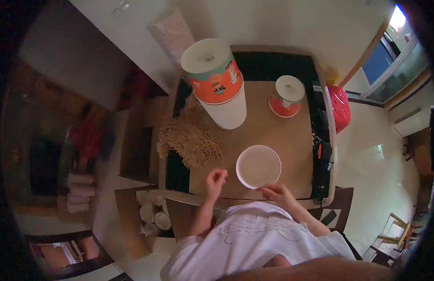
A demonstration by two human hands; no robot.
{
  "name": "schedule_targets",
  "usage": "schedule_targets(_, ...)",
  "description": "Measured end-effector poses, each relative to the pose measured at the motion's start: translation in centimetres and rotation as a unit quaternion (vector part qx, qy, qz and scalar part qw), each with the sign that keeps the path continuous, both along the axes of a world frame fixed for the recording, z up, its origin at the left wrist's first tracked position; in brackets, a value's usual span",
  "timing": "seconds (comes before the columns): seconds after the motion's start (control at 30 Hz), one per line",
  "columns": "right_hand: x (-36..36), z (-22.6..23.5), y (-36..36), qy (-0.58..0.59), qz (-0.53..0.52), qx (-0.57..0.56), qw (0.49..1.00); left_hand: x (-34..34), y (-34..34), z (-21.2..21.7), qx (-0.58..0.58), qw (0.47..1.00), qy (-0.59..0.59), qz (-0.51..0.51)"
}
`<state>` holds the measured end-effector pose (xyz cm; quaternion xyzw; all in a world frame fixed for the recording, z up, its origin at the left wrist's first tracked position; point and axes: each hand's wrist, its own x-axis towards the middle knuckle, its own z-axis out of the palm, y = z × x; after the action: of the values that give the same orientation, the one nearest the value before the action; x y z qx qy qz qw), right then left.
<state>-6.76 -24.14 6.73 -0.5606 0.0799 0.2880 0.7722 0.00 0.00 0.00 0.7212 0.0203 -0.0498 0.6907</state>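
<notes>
A white round bowl (258, 166) sits on the brown table top (268, 131) in front of me. My right hand (276, 192) rests at the bowl's near rim, touching it. My left hand (215, 180) hovers just left of the bowl with fingers pinched together; what it pinches is too small to see. A pile of tan straw-like stalks (189, 140) lies left of the bowl, close to my left hand.
A tall white and orange tub with a lid (217, 82) stands at the table's back, a smaller red and white lidded tub (286, 96) to its right. A red plastic stool (339, 107) is beside the table. Small white cups (151, 215) sit on a low shelf at lower left.
</notes>
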Motion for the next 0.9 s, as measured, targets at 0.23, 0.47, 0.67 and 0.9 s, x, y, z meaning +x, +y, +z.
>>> schedule_targets(0.23,1.6,-3.5,6.2,0.073,-0.01,0.005,0.997,-6.8,-3.3,2.9,0.162,0.984,-0.069,0.0)
schedule_targets(0.47,2.2,-4.9,7.0,0.081,-0.014,0.141,0.987,-6.6,-1.1,3.1,0.187,0.978,-0.086,-0.031)
schedule_targets(0.67,5.1,-1.6,3.1,0.077,-0.171,0.217,0.958,-8.3,1.1,0.1,0.287,0.947,-0.045,-0.134)
schedule_targets(0.9,6.7,0.0,-1.4,0.017,-0.301,0.229,0.926,-9.8,5.1,-7.8,0.334,0.937,-0.002,-0.105)
